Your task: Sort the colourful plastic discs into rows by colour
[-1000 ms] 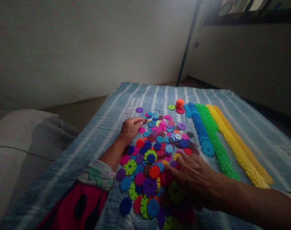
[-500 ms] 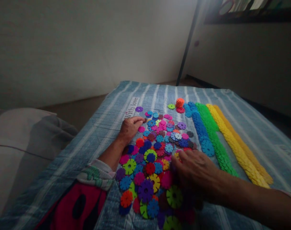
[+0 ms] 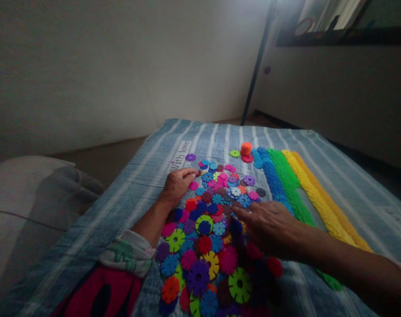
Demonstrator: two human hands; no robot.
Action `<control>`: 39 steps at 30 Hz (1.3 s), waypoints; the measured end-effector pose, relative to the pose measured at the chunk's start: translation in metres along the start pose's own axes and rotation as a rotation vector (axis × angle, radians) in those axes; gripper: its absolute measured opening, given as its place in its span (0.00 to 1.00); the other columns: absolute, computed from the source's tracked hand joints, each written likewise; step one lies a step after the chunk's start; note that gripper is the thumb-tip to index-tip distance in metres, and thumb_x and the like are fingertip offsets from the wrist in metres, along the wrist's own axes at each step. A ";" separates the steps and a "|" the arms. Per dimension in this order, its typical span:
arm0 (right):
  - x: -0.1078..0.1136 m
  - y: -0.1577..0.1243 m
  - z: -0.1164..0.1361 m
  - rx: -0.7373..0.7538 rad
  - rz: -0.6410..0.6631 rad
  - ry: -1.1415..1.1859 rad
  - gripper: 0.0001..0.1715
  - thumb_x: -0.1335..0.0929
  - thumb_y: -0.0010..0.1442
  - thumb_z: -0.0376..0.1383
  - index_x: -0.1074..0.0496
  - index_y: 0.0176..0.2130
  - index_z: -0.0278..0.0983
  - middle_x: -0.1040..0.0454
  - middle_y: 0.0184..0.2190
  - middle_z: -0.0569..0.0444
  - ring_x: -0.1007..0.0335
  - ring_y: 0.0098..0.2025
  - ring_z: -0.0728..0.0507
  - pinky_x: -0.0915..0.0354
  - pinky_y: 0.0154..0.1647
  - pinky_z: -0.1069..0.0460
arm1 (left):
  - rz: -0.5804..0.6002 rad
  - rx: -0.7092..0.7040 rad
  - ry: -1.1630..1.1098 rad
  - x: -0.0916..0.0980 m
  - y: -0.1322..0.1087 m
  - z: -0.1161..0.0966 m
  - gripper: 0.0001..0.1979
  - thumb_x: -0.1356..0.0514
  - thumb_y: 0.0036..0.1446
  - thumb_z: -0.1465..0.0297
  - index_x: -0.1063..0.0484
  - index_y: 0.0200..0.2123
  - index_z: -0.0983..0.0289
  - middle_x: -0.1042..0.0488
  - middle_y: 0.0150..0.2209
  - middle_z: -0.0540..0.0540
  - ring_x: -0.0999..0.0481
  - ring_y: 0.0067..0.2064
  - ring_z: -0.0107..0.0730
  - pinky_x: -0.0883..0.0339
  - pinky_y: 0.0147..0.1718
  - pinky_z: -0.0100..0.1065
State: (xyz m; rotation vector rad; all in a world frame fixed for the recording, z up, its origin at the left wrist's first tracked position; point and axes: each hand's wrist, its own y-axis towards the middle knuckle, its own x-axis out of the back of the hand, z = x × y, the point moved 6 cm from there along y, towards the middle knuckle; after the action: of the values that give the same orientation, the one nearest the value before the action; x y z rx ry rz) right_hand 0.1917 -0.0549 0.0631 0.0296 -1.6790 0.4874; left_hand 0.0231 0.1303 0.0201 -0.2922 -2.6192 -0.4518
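A pile of multicoloured notched plastic discs (image 3: 205, 243) lies spread over the striped cloth. At the pile's far left edge is my left hand (image 3: 178, 186), thumb and fingers pinched on what looks like a small brown disc (image 3: 199, 173), mostly hidden. My right hand (image 3: 269, 222) reaches over the pile's right side. Its index finger is stretched out and touches discs near a brown one, while the other fingers are bent and partly hidden. Nothing shows in its grasp. A lone purple disc (image 3: 190, 157) lies beyond my left hand.
On the right, overlapping discs form blue (image 3: 276, 182), green (image 3: 291, 193), yellow (image 3: 314, 193) and orange-yellow (image 3: 336, 209) rows. An orange stack (image 3: 246, 148) stands at the back beside a lime disc (image 3: 234, 153). The striped cloth (image 3: 128, 176) covers the surface.
My right hand has moved slightly left and its index finger now reaches out over the discs. My left hand keeps its pinch at the same spot. The view has tilted up slightly.
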 end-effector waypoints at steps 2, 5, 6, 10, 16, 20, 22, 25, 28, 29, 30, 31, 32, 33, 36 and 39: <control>0.003 0.010 -0.020 -0.118 0.001 -0.039 0.26 0.38 0.60 0.31 0.38 0.58 0.37 0.24 0.36 0.45 0.26 0.36 0.42 0.41 0.30 0.51 | 0.002 -0.007 0.006 0.001 0.000 0.000 0.14 0.43 0.51 0.65 0.20 0.35 0.64 0.18 0.39 0.55 0.21 0.44 0.38 0.32 0.50 0.36; 0.005 0.023 -0.030 -0.169 0.008 -0.072 0.23 0.39 0.60 0.29 0.34 0.54 0.36 0.23 0.37 0.44 0.26 0.37 0.41 0.41 0.30 0.52 | 0.006 -0.003 0.005 0.001 -0.001 -0.001 0.14 0.43 0.50 0.66 0.20 0.35 0.64 0.18 0.39 0.55 0.21 0.44 0.38 0.31 0.50 0.37; 0.006 0.025 -0.026 -0.137 0.003 -0.070 0.21 0.39 0.60 0.30 0.33 0.53 0.36 0.23 0.36 0.45 0.26 0.36 0.42 0.41 0.29 0.52 | 0.006 0.002 0.005 0.002 -0.001 -0.001 0.14 0.43 0.50 0.65 0.20 0.35 0.63 0.18 0.38 0.54 0.21 0.43 0.38 0.31 0.50 0.37; 0.004 0.018 0.000 0.034 0.008 -0.051 0.17 0.40 0.63 0.33 0.32 0.50 0.42 0.24 0.33 0.48 0.27 0.31 0.43 0.44 0.25 0.52 | -0.003 0.016 0.010 0.002 -0.001 -0.001 0.14 0.43 0.50 0.65 0.20 0.35 0.63 0.18 0.38 0.54 0.21 0.43 0.39 0.30 0.49 0.37; 0.010 0.011 -0.017 0.006 -0.001 -0.048 0.20 0.39 0.62 0.33 0.32 0.53 0.40 0.24 0.33 0.48 0.26 0.34 0.44 0.44 0.27 0.53 | -0.009 0.019 0.010 0.003 -0.002 -0.002 0.13 0.43 0.50 0.65 0.20 0.35 0.62 0.18 0.38 0.53 0.21 0.42 0.38 0.31 0.49 0.36; 0.014 0.029 -0.046 -0.119 -0.015 -0.083 0.28 0.38 0.58 0.31 0.36 0.58 0.38 0.22 0.36 0.46 0.24 0.36 0.41 0.41 0.28 0.52 | -0.003 0.022 0.011 0.003 -0.002 -0.002 0.13 0.42 0.49 0.65 0.20 0.34 0.62 0.18 0.37 0.52 0.21 0.42 0.38 0.30 0.49 0.37; 0.014 0.043 -0.053 -0.150 -0.001 -0.099 0.30 0.37 0.58 0.31 0.37 0.59 0.38 0.21 0.36 0.45 0.24 0.36 0.40 0.40 0.28 0.52 | -0.002 0.013 0.008 0.003 -0.001 -0.002 0.13 0.42 0.49 0.65 0.20 0.34 0.62 0.18 0.37 0.52 0.21 0.42 0.38 0.30 0.49 0.37; 0.016 0.060 -0.052 -0.144 -0.022 -0.122 0.29 0.38 0.58 0.31 0.36 0.59 0.37 0.21 0.36 0.43 0.23 0.37 0.38 0.39 0.28 0.52 | 0.004 0.004 0.000 0.003 -0.001 -0.002 0.13 0.42 0.49 0.66 0.20 0.34 0.62 0.18 0.38 0.53 0.21 0.42 0.38 0.30 0.50 0.37; 0.018 0.062 -0.037 -0.088 -0.052 -0.132 0.25 0.39 0.60 0.29 0.33 0.56 0.38 0.22 0.36 0.43 0.23 0.37 0.39 0.38 0.29 0.51 | 0.004 -0.002 -0.007 0.003 -0.002 -0.002 0.12 0.42 0.50 0.66 0.20 0.34 0.62 0.18 0.37 0.53 0.21 0.42 0.39 0.30 0.49 0.38; 0.018 0.059 -0.030 -0.058 -0.057 -0.129 0.23 0.39 0.61 0.30 0.32 0.55 0.39 0.22 0.36 0.44 0.24 0.37 0.39 0.38 0.30 0.51 | 0.002 -0.005 -0.008 0.003 -0.002 -0.002 0.12 0.42 0.50 0.66 0.20 0.34 0.61 0.18 0.37 0.53 0.21 0.42 0.39 0.30 0.49 0.38; 0.017 0.054 -0.023 -0.024 -0.062 -0.123 0.21 0.39 0.62 0.33 0.32 0.54 0.40 0.22 0.36 0.44 0.24 0.37 0.39 0.38 0.30 0.51 | -0.001 -0.010 -0.008 0.003 -0.002 -0.002 0.12 0.42 0.50 0.66 0.20 0.34 0.61 0.18 0.37 0.53 0.21 0.42 0.39 0.30 0.49 0.38; 0.017 0.049 -0.017 0.009 -0.068 -0.115 0.20 0.39 0.63 0.37 0.32 0.54 0.40 0.22 0.37 0.44 0.24 0.37 0.39 0.38 0.30 0.51 | -0.003 -0.013 -0.007 0.003 -0.002 -0.002 0.12 0.42 0.50 0.66 0.20 0.34 0.61 0.18 0.37 0.52 0.21 0.42 0.38 0.30 0.49 0.38; 0.016 0.043 -0.013 0.034 -0.069 -0.104 0.21 0.38 0.64 0.41 0.32 0.54 0.40 0.23 0.36 0.44 0.25 0.37 0.39 0.38 0.30 0.50 | -0.005 -0.014 -0.004 0.003 -0.002 -0.002 0.12 0.42 0.50 0.66 0.20 0.34 0.61 0.18 0.37 0.52 0.21 0.42 0.38 0.30 0.50 0.38; 0.016 0.038 -0.010 0.051 -0.064 -0.093 0.22 0.38 0.64 0.45 0.33 0.54 0.41 0.23 0.36 0.44 0.25 0.37 0.39 0.38 0.31 0.51 | -0.007 -0.013 -0.002 0.003 -0.002 -0.001 0.12 0.42 0.50 0.66 0.20 0.34 0.61 0.18 0.37 0.52 0.21 0.42 0.38 0.30 0.50 0.38; 0.014 0.029 -0.015 0.050 -0.025 -0.067 0.20 0.40 0.67 0.44 0.33 0.55 0.42 0.23 0.34 0.46 0.26 0.36 0.42 0.39 0.31 0.52 | -0.009 -0.006 -0.001 0.003 -0.002 0.000 0.12 0.42 0.49 0.66 0.20 0.34 0.61 0.18 0.37 0.52 0.21 0.42 0.38 0.30 0.49 0.38; 0.016 0.029 -0.027 0.001 -0.036 -0.071 0.22 0.40 0.65 0.37 0.37 0.58 0.40 0.24 0.39 0.45 0.26 0.39 0.42 0.39 0.33 0.52 | -0.017 -0.003 -0.003 0.003 -0.002 0.000 0.13 0.43 0.49 0.66 0.20 0.34 0.61 0.18 0.37 0.52 0.21 0.41 0.38 0.29 0.49 0.37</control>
State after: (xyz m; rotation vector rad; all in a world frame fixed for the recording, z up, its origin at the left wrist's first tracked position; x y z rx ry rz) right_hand 0.2061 -0.0158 0.0717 0.0786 -1.7453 0.4646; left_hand 0.0198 0.1294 0.0207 -0.2721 -2.6262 -0.4617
